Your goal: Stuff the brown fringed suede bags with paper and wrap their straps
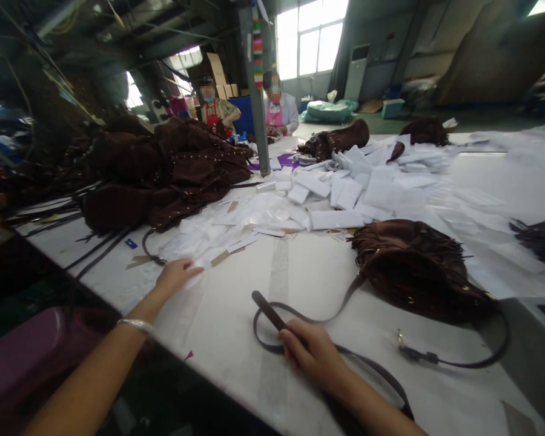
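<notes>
My right hand (pixel 311 351) is closed around the end of a dark brown strap (pixel 267 310), whose tip points up and left. The strap loops over the white table (pixel 236 339) and runs to a brown fringed bag (pixel 413 266), which lies on its side with its opening toward me. A metal clip (pixel 400 338) on another strap rests in front of the bag. My left hand (pixel 177 277) reaches out at the near edge of a heap of clear plastic bags (pixel 200 242). Its visible fingers are stretched and apart, touching or just above the plastic; some are hidden.
Brown bags (pixel 163 163) are piled at the left, their straps trailing over the table edge. White paper packets (pixel 358 181) lie heaped in the middle behind a grey post (pixel 257 91). A grey device (pixel 527 357) stands at right. Two people work across the table. A purple stool (pixel 31 351) is lower left.
</notes>
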The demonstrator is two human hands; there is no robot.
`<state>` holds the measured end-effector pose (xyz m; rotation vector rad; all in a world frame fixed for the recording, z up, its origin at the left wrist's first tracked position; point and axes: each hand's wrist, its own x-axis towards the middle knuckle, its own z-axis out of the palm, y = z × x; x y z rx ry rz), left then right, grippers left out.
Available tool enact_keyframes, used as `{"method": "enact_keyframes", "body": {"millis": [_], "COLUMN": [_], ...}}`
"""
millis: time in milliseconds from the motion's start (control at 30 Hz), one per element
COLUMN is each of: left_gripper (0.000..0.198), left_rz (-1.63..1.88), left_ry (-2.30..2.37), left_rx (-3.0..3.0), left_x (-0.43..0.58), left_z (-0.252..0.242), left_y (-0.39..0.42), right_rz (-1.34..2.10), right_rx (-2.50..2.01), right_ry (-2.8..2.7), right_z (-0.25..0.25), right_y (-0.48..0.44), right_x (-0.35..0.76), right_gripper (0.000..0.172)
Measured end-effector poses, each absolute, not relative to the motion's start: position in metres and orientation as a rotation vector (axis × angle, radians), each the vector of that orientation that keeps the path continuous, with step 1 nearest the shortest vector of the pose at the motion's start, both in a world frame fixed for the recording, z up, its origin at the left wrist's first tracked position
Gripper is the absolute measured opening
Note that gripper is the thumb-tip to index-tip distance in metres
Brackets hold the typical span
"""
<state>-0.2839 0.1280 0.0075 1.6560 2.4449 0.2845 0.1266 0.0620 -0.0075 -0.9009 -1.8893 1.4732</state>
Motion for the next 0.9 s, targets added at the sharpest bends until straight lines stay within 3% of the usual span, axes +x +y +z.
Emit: {"method": "enact_keyframes", "body": {"millis": [167, 367, 533, 733, 900], "left_gripper": [0.043, 0.036, 0.056, 0.055, 0.056], "left_rz": [0.334, 0.655, 0.866, 0.975, 0.892], "left_ry": [2.376, 2.337, 2.045, 1.468, 1.325], "left_rx": [1.658, 1.453, 1.234, 0.795, 0.758], "left_x": [-0.28, -0.253, -0.199, -0.063, 0.001], "left_z": [0.027, 0.065, 0.089, 0.027, -0.019], "left_y": [0.135, 0.121, 0.067, -0.02, -0.069], "right_rz": [1.464, 1.5, 1.768, 2.38, 2.318], "right_rx": [-0.862, -0.841, -0.743, -0.402, -0.386], "right_ry": [-1.906, -1.811, -1.409, -0.855, -0.693], "right_z": [-0.005, -0.005, -0.005, -0.012, -0.008], "right_y": [0.062, 0.06, 0.063, 0.055, 0.056], "right_x": [0.129, 0.127, 0.129, 0.131, 0.132], "right_gripper": [0.042, 0.041, 0.042, 0.034, 0.028]}}
